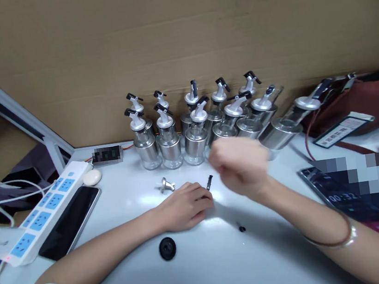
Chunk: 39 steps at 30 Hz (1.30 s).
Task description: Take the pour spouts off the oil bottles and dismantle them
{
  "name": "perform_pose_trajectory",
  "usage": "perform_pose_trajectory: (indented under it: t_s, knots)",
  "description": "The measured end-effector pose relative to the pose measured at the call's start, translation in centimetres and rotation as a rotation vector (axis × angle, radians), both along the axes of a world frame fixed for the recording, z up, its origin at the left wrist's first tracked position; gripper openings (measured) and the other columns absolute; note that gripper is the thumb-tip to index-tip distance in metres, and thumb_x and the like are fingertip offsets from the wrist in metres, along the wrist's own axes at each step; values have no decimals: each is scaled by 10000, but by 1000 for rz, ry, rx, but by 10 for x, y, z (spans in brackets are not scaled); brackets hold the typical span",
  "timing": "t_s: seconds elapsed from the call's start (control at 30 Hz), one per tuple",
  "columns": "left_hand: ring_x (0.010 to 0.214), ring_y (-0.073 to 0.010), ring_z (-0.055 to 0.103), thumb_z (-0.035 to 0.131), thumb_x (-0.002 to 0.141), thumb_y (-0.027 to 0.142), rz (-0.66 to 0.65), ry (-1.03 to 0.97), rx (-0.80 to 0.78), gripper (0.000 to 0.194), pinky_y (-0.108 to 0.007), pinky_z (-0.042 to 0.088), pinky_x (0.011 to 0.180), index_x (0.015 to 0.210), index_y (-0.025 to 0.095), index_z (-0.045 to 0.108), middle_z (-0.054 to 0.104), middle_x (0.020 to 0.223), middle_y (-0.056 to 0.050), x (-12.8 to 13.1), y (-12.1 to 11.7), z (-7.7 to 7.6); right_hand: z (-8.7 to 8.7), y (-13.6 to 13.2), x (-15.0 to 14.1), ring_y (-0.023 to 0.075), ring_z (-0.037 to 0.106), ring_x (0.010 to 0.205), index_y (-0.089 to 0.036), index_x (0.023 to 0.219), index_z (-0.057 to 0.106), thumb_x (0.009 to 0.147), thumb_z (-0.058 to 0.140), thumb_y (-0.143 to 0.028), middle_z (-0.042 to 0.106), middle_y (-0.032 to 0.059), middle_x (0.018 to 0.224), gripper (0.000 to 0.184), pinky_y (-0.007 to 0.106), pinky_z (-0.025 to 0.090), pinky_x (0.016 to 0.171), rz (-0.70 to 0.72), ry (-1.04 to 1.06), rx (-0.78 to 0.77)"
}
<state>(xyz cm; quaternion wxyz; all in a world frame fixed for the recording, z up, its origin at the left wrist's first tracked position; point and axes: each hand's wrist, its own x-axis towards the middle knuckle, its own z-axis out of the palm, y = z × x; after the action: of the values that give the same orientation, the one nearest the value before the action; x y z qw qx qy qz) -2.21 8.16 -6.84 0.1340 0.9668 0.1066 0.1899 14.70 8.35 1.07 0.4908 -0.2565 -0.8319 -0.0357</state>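
My left hand point(188, 206) rests on the white table with its fingers curled. Between its fingertips it holds a small black lever point(210, 182), which sticks out beyond them. My right hand point(239, 163) is raised to the right of it, closed in a fist in front of the bottles; whatever it may hold is hidden. A loose silver pourer spout point(166, 185) lies just behind my left hand. Nearer to me are a round black stopper point(167, 248) and a small dark pin-like piece point(242, 228).
Glass bottles point(148, 152) with silver pourers stand in two rows along the cardboard wall point(96, 70). At left are a power strip point(50, 209), a phone point(72, 222) and a white round case point(92, 177). Another phone point(336, 192) and a brown bag point(362, 100) lie right.
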Motion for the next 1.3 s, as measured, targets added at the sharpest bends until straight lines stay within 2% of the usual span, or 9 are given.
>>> perform_pose_trajectory:
  t_s: [0.07,0.2,0.37,0.53,0.77,0.93,1.03,1.17,1.3]
  knots:
    - [887,-219,566,489,819,130,15,4,20,189,-332,459,803,934,139,639,660,974,-88,0,0,-2,-16,1,-11,108,354,451,-208,576,380,757,352,-50,404,-34,500,241,244,244,466,55,-201,-166]
    - [786,-207,609,474,825,125,28,110,24,219,-320,487,728,933,146,662,693,876,-65,-2,-1,-5,-36,11,-29,105,372,431,-188,690,547,714,442,-34,500,-30,501,188,229,190,448,33,-476,-451]
    - [878,-214,644,473,846,154,54,131,-13,240,-310,503,790,1010,160,650,703,976,-70,-4,-2,-7,-31,18,-45,146,451,465,-225,1119,583,718,442,-33,605,1,588,466,235,201,467,6,-646,-619]
    - [867,-203,655,482,855,177,86,184,-10,255,-283,505,769,1064,163,627,707,971,-66,-4,-4,-6,-33,23,-55,175,510,531,-185,974,630,739,453,-90,661,71,699,309,251,227,480,-16,-647,-695]
    - [759,-196,615,487,839,170,68,180,53,204,-282,486,692,952,158,656,684,826,-56,-2,-4,-3,-33,16,-45,121,427,510,-187,769,545,749,406,-76,527,-16,585,179,221,290,517,-40,-390,-690]
    - [1010,-243,543,508,826,151,30,28,60,196,-334,440,895,963,143,647,656,997,-89,0,-2,-1,-28,-10,-11,101,409,485,-203,748,443,718,380,-64,476,-44,583,156,198,324,503,-112,-170,-668]
    - [994,-219,531,432,916,235,20,-3,23,227,-327,415,887,990,142,625,637,1029,-94,0,-1,1,-35,-31,13,99,420,471,-210,733,433,746,402,-61,465,-48,569,153,192,334,473,-133,-75,-590]
    - [823,-199,515,261,975,459,36,-9,-22,472,-342,379,771,971,131,601,617,885,-88,-1,-1,4,-47,-52,30,139,499,596,-198,745,484,836,383,-44,555,17,663,205,231,410,552,-142,-191,-430]
    - [727,-182,475,148,947,585,74,-38,-25,634,-332,334,693,805,138,574,584,793,-78,-1,0,5,-48,-58,29,165,514,647,-160,768,557,879,393,-45,617,75,732,229,275,433,583,-98,-325,-318]
